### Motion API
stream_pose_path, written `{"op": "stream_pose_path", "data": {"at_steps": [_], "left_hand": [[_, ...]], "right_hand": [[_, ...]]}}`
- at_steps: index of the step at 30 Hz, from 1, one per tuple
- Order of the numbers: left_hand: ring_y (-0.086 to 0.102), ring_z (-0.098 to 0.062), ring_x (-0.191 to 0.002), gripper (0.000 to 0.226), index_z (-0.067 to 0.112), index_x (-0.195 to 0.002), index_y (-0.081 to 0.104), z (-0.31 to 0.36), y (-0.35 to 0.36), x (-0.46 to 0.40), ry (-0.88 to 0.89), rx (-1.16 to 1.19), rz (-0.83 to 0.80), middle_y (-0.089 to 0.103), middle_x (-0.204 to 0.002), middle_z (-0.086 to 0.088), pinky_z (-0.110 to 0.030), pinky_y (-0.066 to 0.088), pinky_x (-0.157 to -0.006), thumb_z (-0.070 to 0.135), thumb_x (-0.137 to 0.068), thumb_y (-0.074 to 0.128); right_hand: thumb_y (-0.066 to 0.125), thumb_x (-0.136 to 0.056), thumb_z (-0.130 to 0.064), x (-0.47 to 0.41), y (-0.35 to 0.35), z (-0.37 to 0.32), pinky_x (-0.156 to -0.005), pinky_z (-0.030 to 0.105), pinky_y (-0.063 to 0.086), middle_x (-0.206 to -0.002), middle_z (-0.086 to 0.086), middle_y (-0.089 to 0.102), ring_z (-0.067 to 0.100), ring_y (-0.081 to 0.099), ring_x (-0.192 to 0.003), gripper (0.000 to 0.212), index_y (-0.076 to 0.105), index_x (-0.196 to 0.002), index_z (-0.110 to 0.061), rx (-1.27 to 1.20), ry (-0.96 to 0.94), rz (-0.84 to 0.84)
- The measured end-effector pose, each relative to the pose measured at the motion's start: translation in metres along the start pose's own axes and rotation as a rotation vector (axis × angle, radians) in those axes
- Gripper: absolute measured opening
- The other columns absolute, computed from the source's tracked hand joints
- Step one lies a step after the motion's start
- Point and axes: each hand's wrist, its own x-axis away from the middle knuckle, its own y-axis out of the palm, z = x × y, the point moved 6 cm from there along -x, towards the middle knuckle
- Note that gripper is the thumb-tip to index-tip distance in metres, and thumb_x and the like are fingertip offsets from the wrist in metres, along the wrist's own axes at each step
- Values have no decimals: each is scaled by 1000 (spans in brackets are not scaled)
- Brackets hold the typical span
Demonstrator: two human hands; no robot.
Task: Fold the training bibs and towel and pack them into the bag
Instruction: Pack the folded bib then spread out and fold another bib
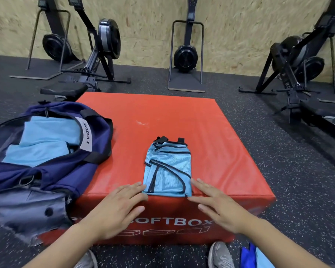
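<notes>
A light blue mesh training bib (168, 168) with black trim lies folded into a narrow rectangle near the front edge of the red soft box (211, 132). My left hand (118, 207) lies flat with straight fingers, its fingertips at the bib's lower left corner. My right hand (219, 204) is spread flat at the bib's lower right corner. Neither hand holds anything. The navy bag (52, 167) sits unzipped on the box's left side, with folded light blue cloth (45, 140) inside it.
Blue fabric (253, 256) lies on the floor at the bottom right, beside my grey shoes (219, 255). Black rowing machines (97, 47) stand along the wooden wall behind the box. Speckled dark rubber floor surrounds the box.
</notes>
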Motion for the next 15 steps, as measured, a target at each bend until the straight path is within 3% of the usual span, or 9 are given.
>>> {"op": "stream_pose_path", "data": {"at_steps": [5,8,11,15], "left_hand": [[-8,-2,-152,45,48,-137,49,4,2,-2,13,-7,-46,0,-167,16,-31,7,-122,60,-104,21],[-14,-5,-152,45,49,-142,48,11,-4,-12,28,9,-37,-8,-166,17,-31,-1,-122,58,-105,23],[-13,-4,-152,42,47,-140,52,13,-9,-22,58,47,-31,2,-165,21,-29,-4,-122,51,-106,27],[9,2,-151,35,39,-133,60,8,-18,-41,37,245,86,44,-150,20,-24,7,-122,42,-103,42]], "right_hand": [[38,-106,-32,-12,3,4,-123,41,22,-166,-20,2,3,-2,-153,39,48,-144,-33,154,-26,-5],[41,-105,-22,-20,1,2,-123,38,22,-165,-19,12,1,3,-152,41,48,-145,-28,105,-35,44],[43,-102,-13,-26,-6,3,-124,28,15,-161,-17,26,0,15,-151,51,41,-151,-24,-131,4,140],[48,-100,-16,-32,-21,15,-122,26,20,-153,-12,43,4,32,-146,42,54,-141,-25,-451,116,250]]}}
